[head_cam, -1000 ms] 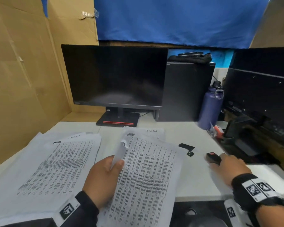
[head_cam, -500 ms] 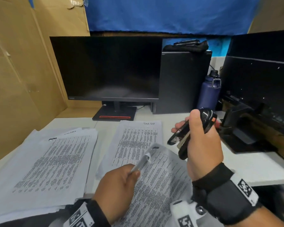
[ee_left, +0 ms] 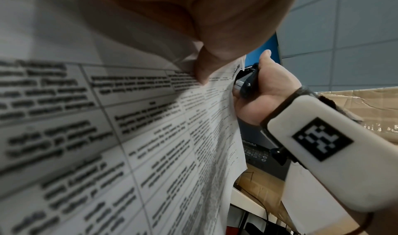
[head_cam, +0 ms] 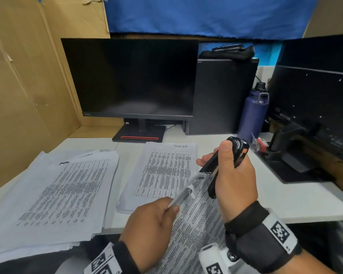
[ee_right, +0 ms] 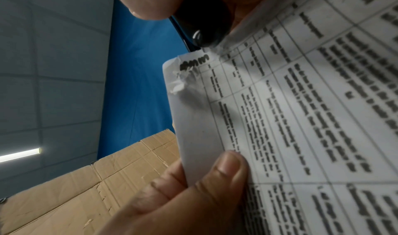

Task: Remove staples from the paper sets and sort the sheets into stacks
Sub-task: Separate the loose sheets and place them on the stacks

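Note:
My left hand (head_cam: 171, 206) pinches a printed paper set (head_cam: 198, 218) just below its top corner and holds it up over the desk's front edge. That corner (ee_right: 183, 78) is curled and torn. My right hand (head_cam: 216, 157) grips a black stapler (head_cam: 237, 151) with an orange part, its tip touching the paper's top corner. In the left wrist view the stapler (ee_left: 247, 83) sits right at the sheet's edge. Two stacks of printed sheets lie on the desk: a wide left stack (head_cam: 63, 190) and a middle stack (head_cam: 162, 171).
A dark monitor (head_cam: 131, 78) and a black computer tower (head_cam: 220, 95) stand at the back. A purple bottle (head_cam: 253, 113) and black equipment (head_cam: 315, 105) fill the right side. A cardboard wall (head_cam: 18, 95) closes the left. Bare white desk (head_cam: 295, 204) shows at the right front.
My right hand took the stapler from the desk, lifted it and brought its tip to the paper's corner. My left hand pulled the paper set nearer and to the right.

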{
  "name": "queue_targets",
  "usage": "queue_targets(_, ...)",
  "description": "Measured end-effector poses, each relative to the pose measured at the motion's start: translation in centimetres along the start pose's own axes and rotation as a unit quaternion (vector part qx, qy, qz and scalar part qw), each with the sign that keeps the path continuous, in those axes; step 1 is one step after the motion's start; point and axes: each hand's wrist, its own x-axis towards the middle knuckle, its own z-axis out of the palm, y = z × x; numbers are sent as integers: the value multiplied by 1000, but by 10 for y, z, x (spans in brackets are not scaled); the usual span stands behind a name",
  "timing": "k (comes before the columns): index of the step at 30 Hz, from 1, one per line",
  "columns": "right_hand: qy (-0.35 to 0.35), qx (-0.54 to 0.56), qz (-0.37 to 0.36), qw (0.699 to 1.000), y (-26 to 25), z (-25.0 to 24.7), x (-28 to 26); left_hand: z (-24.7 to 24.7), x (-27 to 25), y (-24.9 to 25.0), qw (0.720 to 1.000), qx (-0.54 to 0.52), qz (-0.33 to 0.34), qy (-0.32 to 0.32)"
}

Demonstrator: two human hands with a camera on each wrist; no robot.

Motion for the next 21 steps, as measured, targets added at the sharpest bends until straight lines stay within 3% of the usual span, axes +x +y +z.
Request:
queue_targets(14, -9, -58, -84, 995, 9, -6, -3, 8, -8, 3, 998, 13, 52, 27)
queue_targets(17, 10, -12, -59, 998, 9, -7, 3, 11, -8, 4, 997, 30, 62, 31)
queue_targets(21, 9, 66, -35, 997, 5, -5, 9, 11, -5, 5, 999, 14, 24, 30)
